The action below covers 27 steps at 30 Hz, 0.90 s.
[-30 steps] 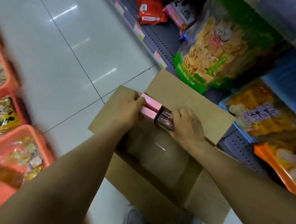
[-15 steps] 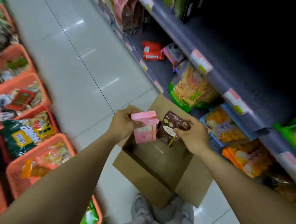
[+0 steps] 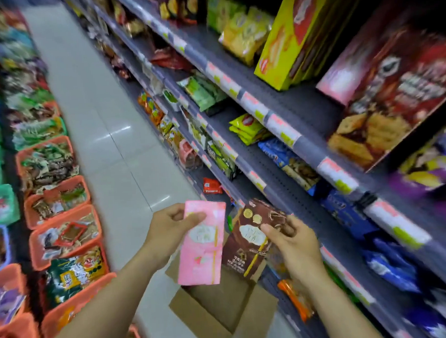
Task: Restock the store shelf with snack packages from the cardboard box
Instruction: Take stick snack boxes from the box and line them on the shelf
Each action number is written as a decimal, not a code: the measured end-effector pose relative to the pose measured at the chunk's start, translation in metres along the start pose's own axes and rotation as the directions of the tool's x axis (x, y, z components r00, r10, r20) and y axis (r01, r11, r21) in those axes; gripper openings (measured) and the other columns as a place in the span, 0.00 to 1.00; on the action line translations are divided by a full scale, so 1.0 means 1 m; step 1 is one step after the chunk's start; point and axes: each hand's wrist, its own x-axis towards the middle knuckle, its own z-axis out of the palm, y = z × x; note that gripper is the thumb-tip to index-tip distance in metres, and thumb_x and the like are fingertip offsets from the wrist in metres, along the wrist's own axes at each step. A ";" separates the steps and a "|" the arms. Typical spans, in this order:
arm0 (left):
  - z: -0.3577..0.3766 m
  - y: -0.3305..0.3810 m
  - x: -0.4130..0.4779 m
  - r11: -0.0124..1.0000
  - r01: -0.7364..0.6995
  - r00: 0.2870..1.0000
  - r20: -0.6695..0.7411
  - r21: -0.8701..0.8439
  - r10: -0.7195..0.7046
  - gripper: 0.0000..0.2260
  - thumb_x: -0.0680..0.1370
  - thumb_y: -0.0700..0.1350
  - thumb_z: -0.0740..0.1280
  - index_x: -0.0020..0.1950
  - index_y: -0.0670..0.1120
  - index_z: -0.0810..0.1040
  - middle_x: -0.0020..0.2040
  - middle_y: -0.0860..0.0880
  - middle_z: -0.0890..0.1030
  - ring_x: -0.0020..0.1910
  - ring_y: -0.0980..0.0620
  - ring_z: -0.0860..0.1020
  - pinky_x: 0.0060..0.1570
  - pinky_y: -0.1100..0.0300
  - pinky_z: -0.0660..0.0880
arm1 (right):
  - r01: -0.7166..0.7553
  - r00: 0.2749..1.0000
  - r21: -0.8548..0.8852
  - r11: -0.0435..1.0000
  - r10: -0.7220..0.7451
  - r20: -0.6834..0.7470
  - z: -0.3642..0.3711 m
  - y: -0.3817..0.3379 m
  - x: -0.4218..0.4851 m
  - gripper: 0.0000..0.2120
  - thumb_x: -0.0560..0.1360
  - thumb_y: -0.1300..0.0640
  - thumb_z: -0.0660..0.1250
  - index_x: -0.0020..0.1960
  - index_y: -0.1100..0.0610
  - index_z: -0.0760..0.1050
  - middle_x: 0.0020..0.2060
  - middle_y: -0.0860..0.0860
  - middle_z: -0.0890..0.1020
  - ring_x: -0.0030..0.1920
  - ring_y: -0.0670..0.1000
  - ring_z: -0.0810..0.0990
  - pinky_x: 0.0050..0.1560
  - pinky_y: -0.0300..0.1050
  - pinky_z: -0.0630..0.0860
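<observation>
We hold 2 snack boxes up above the open cardboard box [image 3: 223, 315] on the floor. Our left hand [image 3: 165, 232] pinches the pink box [image 3: 202, 251] near its top edge, thumb across the front. Our right hand [image 3: 291, 240] grips the brown box [image 3: 250, 241] by its upper right side. Both boxes almost touch, beside the store shelf [image 3: 304, 143] at right.

Orange baskets [image 3: 63, 228] along white floor [image 3: 109, 123]

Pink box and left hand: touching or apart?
Touching. The head view shows the left hand with its thumb pressed on the front of the pink box.
</observation>
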 end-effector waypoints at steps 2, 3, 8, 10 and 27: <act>0.009 0.036 -0.028 0.998 -0.066 0.998 -0.006 0.002 0.066 0.08 0.72 0.36 0.74 0.51 0.38 0.84 0.41 0.49 0.87 0.37 0.56 0.84 0.34 0.65 0.78 | 0.086 0.996 -0.049 0.995 -0.086 0.013 -0.018 -0.033 -0.028 0.08 0.71 0.55 0.78 0.49 0.55 0.84 0.46 0.58 0.87 0.51 0.59 0.86 0.54 0.60 0.81; 0.017 0.054 -0.046 0.994 -0.108 0.994 -0.009 0.008 0.108 0.07 0.73 0.36 0.74 0.50 0.39 0.84 0.40 0.49 0.87 0.36 0.56 0.84 0.34 0.65 0.78 | 0.125 0.992 -0.059 0.990 -0.123 0.022 -0.029 -0.050 -0.042 0.05 0.72 0.57 0.77 0.47 0.54 0.84 0.45 0.60 0.86 0.48 0.58 0.86 0.50 0.56 0.82; 0.063 0.126 -0.143 0.956 -0.292 0.955 -0.035 0.036 0.294 0.07 0.72 0.40 0.76 0.48 0.41 0.85 0.40 0.48 0.87 0.38 0.54 0.83 0.35 0.62 0.79 | 0.294 0.954 -0.049 0.955 -0.290 0.075 -0.089 -0.117 -0.115 0.12 0.69 0.47 0.76 0.47 0.53 0.82 0.45 0.64 0.84 0.42 0.54 0.83 0.47 0.65 0.78; 0.085 0.151 -0.185 0.931 -0.363 0.930 -0.049 0.030 0.364 0.09 0.70 0.44 0.78 0.47 0.42 0.85 0.42 0.47 0.87 0.39 0.53 0.82 0.40 0.59 0.79 | 0.342 0.936 -0.035 0.939 -0.338 0.097 -0.119 -0.141 -0.145 0.18 0.68 0.45 0.76 0.50 0.57 0.81 0.46 0.65 0.84 0.42 0.53 0.82 0.47 0.65 0.79; 0.223 0.358 -0.356 0.621 -0.783 0.621 0.020 -0.045 0.784 0.02 0.77 0.46 0.71 0.47 0.51 0.83 0.42 0.55 0.87 0.40 0.59 0.83 0.41 0.63 0.79 | 0.627 0.778 -0.052 0.777 -0.628 0.003 -0.319 -0.327 -0.322 0.11 0.69 0.57 0.79 0.48 0.61 0.84 0.44 0.56 0.88 0.46 0.56 0.87 0.49 0.54 0.83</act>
